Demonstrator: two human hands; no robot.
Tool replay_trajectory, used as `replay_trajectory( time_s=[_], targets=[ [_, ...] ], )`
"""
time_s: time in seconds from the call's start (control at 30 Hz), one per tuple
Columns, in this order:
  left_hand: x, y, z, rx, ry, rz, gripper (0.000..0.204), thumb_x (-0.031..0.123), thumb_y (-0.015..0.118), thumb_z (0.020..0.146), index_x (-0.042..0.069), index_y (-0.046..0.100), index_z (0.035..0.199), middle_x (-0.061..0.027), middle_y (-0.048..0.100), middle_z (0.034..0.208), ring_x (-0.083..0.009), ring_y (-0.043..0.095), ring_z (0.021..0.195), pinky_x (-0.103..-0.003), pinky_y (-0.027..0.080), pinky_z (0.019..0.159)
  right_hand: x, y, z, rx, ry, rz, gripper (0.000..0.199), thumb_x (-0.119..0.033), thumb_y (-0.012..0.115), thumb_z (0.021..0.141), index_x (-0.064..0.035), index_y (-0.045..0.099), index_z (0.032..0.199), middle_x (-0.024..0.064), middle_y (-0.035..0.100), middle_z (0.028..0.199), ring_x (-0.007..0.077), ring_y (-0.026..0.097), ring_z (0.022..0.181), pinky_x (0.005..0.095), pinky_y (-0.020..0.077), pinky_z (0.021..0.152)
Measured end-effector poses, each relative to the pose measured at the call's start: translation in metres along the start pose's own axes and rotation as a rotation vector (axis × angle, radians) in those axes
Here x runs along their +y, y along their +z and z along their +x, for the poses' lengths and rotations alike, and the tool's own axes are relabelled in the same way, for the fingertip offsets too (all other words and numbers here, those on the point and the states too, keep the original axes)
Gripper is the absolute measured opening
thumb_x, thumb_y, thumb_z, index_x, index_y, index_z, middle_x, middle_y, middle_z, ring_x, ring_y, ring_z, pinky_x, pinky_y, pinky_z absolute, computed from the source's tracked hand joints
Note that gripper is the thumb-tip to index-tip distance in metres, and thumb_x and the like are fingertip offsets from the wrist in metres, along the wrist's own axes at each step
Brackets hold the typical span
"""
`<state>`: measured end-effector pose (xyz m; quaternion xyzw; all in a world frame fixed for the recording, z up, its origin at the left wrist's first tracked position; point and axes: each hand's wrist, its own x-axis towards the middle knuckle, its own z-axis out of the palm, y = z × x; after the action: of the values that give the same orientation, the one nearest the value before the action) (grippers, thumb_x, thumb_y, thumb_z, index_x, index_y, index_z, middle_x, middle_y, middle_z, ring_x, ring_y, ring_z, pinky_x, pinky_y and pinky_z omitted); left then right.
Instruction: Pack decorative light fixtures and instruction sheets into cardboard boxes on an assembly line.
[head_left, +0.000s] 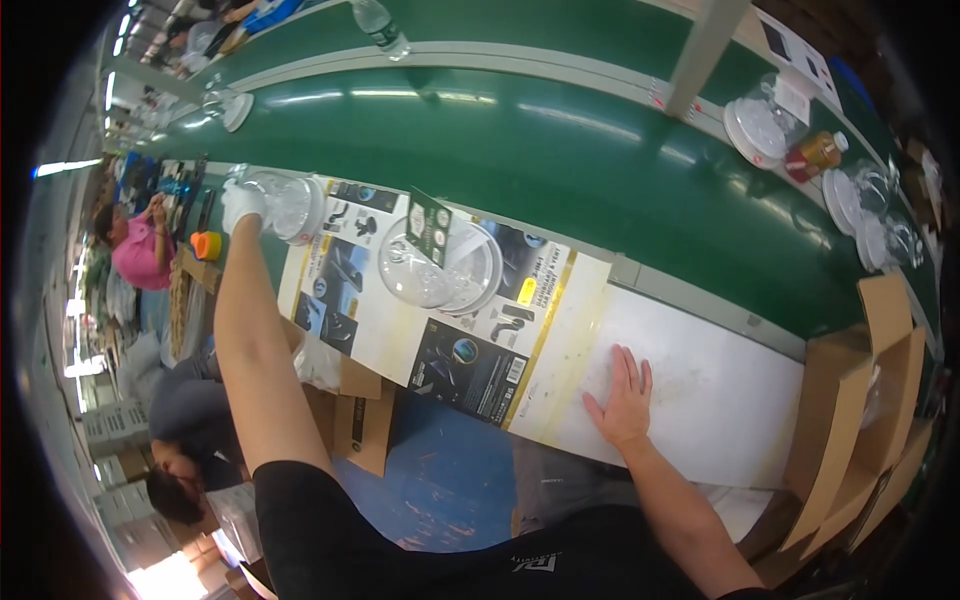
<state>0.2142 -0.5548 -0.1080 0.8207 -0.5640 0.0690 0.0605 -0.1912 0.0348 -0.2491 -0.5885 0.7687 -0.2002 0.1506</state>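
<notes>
At the far left of the work surface, my left hand (242,204), in a white glove, is closed at the end of a clear plastic container (285,203) with a white rim. Its fingertips are partly hidden. My bare right hand (622,402) rests flat, fingers stretched out, on a white board (710,370), holding nothing. Between the hands, a second clear container (415,275) with a round white lid (482,270) lies on printed cardboard sheets (375,320). A dark green printed card (429,228) stands at this container.
A green conveyor belt (480,140) runs behind the board. Beyond it are more clear containers (757,132), a bottle of amber liquid (815,157) and a water bottle (380,28). An open cardboard box (840,430) stands at right. Two people (140,245) are at left; orange tape (206,245) lies near.
</notes>
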Motion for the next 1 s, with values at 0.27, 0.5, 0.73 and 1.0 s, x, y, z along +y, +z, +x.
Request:
replay_trajectory(
  time_s=[0.27, 0.5, 0.73, 1.0],
  targets=[
    [0.01, -0.002, -0.006, 0.028, 0.18, 0.257, 0.036, 0.021, 0.043, 0.097, 0.006, 0.057, 0.127, -0.019, 0.057, 0.136, -0.0383, 0.058, 0.123, -0.047, 0.049, 0.099, 0.0, 0.002, -0.005, -0.008, 0.03, -0.054, 0.088, -0.04, 0.069, 0.085, 0.0008, 0.027, 0.15, 0.0127, 0.035, 0.156, 0.0283, 0.03, 0.146, 0.054, 0.0169, 0.12],
    [-0.041, -0.041, -0.068, 0.077, 0.298, 0.101, 0.031, 0.031, 0.042, 0.099, 0.007, 0.054, 0.115, -0.0287, 0.068, 0.105, -0.0476, 0.066, 0.098, -0.055, 0.051, 0.087, -0.012, 0.001, 0.0, -0.018, 0.037, -0.038, 0.089, -0.039, 0.069, 0.085, -0.0001, 0.025, 0.151, 0.0136, 0.036, 0.154, 0.0274, 0.03, 0.146, 0.0523, 0.0156, 0.121],
    [-0.083, -0.165, -0.226, 0.296, 0.535, 0.002, 0.028, 0.037, 0.046, 0.099, 0.011, 0.056, 0.105, -0.0185, 0.069, 0.077, -0.0408, 0.068, 0.07, -0.051, 0.054, 0.065, -0.009, 0.002, -0.015, 0.091, 0.007, -0.043, 0.085, -0.034, 0.068, 0.086, -0.0005, 0.026, 0.151, 0.0161, 0.039, 0.152, 0.0287, 0.03, 0.145, 0.051, 0.0141, 0.121],
    [-0.072, -0.236, -0.437, 0.142, 0.897, -0.229, 0.013, 0.021, 0.06, 0.089, 0.009, 0.057, 0.085, -0.0154, 0.062, 0.064, -0.0351, 0.066, 0.058, -0.045, 0.052, 0.054, 0.015, -0.002, -0.028, 0.171, -0.03, 0.162, 0.083, -0.036, 0.07, 0.087, -0.0017, 0.03, 0.151, 0.0182, 0.04, 0.152, 0.0323, 0.033, 0.144, 0.0505, 0.0144, 0.121]
  ],
)
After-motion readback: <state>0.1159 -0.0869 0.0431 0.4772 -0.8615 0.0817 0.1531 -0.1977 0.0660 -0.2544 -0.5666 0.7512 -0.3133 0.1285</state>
